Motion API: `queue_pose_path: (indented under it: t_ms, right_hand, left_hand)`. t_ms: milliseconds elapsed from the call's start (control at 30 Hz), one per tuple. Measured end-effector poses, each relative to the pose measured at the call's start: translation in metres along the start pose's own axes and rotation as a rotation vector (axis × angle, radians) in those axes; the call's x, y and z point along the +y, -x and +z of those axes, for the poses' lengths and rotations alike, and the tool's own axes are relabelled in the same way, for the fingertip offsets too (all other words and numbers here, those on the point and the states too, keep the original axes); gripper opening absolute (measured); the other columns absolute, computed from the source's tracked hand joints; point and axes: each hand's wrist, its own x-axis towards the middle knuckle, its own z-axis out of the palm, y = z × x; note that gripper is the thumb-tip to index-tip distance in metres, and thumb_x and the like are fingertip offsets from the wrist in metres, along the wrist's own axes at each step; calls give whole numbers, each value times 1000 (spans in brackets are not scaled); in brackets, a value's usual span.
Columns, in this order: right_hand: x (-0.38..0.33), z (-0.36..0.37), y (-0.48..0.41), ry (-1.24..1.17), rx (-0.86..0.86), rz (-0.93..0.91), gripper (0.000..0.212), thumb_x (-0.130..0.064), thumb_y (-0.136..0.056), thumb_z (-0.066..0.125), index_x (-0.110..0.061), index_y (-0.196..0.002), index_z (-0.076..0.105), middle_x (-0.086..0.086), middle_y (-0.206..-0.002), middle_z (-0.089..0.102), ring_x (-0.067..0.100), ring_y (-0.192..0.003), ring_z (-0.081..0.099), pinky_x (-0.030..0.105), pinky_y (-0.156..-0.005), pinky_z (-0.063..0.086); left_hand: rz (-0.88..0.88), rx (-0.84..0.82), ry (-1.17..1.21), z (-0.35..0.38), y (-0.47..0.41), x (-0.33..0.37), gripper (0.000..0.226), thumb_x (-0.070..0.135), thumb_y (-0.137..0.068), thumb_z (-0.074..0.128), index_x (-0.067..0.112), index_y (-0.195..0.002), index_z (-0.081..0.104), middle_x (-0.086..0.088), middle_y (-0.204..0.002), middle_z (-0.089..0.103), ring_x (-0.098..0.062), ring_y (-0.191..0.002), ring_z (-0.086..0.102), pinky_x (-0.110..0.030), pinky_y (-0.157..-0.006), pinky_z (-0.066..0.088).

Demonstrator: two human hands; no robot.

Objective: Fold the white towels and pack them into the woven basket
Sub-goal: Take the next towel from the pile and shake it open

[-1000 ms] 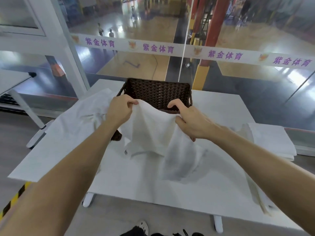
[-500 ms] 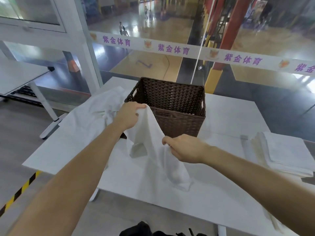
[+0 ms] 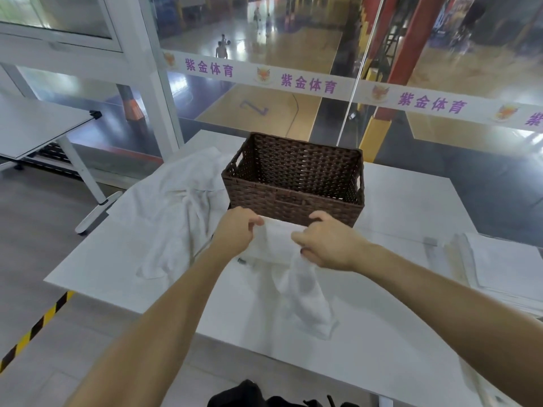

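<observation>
Towel in hand: the white towel hangs just in front of the woven basket, pulled short between both hands. A loose tail droops from the right side onto the table.
Left hand: the left hand has its fingers clamped on the towel's top edge.
Right hand: the right hand has its fingers curled round a bunch of cloth, not a clean corner.
Basket: open-topped, and I can see nothing white inside it.
Other towels: a crumpled heap lies against the basket's left side, and a folded stack sits at the table's right end, well apart from the basket.
Risk, crooked fold: the right grip looks bunched, so I would expect uneven edges if the fold is made from here.
Risk, trailing tail: the hanging end could drag or twist under the fold and leave a lump.
Risk, basket bumped: the hands are close to the near wall, and a forward swing could shove the basket back.
Risk, packing too soon: dropped in half-folded, it would sprawl and take room the others need.
Risk, slipping: a loosened pinch would let the cloth slump onto the table.
</observation>
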Motion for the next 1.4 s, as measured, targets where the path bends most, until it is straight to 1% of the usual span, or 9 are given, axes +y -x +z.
queue_pose_path:
  t_ms: [100, 200, 400, 600, 733, 833, 967, 1233, 1400]
  right_hand:
    - [15, -15, -11, 25, 81, 170, 13, -28, -100, 53, -23, -90, 47, 0, -85, 71, 26, -84, 68, 45, -111, 40]
    - [20, -30, -21, 99, 110, 287, 21, -34, -100, 54, -22, -83, 58, -1, -84, 66, 25, -83, 66, 45, -103, 40]
    - [31, -75, -31, 34, 239, 415, 36, -46, -93, 59, -24, -65, 59, -8, -62, 57, 18, -66, 56, 42, -103, 36]
    - [39, -106, -28, 122, 171, 577, 41, -44, -83, 61, -24, -50, 49, -6, -49, 52, 19, -56, 55, 44, -94, 43]
    - [49, -104, -12, 61, 218, 575, 65, -75, -86, 59, -23, -48, 55, -6, -47, 52, 16, -55, 51, 38, -99, 36]
    - [56, -99, 4, -34, 215, 495, 65, -72, -95, 59, -25, -50, 53, -9, -49, 47, 10, -55, 42, 36, -96, 33]
    - [66, -96, 18, -174, 185, 373, 18, -48, -101, 65, -35, -100, 78, -9, -84, 68, 13, -85, 56, 42, -111, 36]
    - [79, -90, 59, -267, 93, 538, 19, -32, -97, 75, -17, -110, 76, -2, -152, 47, 21, -131, 52, 44, -110, 47]
    - [85, -83, 80, -337, 160, 714, 23, -31, -94, 77, -9, -99, 79, 3, -94, 72, 23, -91, 63, 40, -84, 54]
  left_hand:
    - [-53, 30, 131, 2, 14, 14, 26, 37, -103, 66, 24, -118, 82, 9, -123, 75, -15, -115, 68, -33, -101, 52]
    - [-160, 8, 301, -9, 17, 36, 72, 84, -89, 56, 27, -128, 77, 18, -131, 66, -3, -121, 60, -29, -107, 47]
    - [-169, 2, 432, -29, 7, 67, 110, 103, -62, 63, 25, -138, 71, 24, -137, 58, -1, -129, 56, -36, -114, 48]
    - [-139, 0, 390, -37, -14, 107, 106, 96, -67, 67, 22, -142, 66, 22, -142, 52, -1, -119, 58, -27, -94, 56]
    - [-145, 52, 281, -27, -30, 114, 67, 68, -78, 73, 24, -129, 75, 17, -132, 63, -7, -114, 64, -29, -93, 51]
    - [-61, 44, 160, -24, -37, 109, 30, 37, -83, 70, 23, -107, 83, 7, -112, 71, -16, -97, 69, -33, -77, 53]
    - [43, -11, 46, -22, -35, 81, 26, 19, -85, 72, 17, -106, 86, 1, -109, 74, -22, -98, 70, -37, -85, 56]
    - [53, -111, -104, -35, -39, 31, 18, 24, -85, 78, 21, -99, 89, 4, -108, 75, -22, -101, 70, -33, -84, 52]
    - [87, -106, 22, -50, -60, 42, 18, 20, -90, 76, 24, -102, 88, 13, -111, 78, -7, -101, 68, -23, -90, 51]
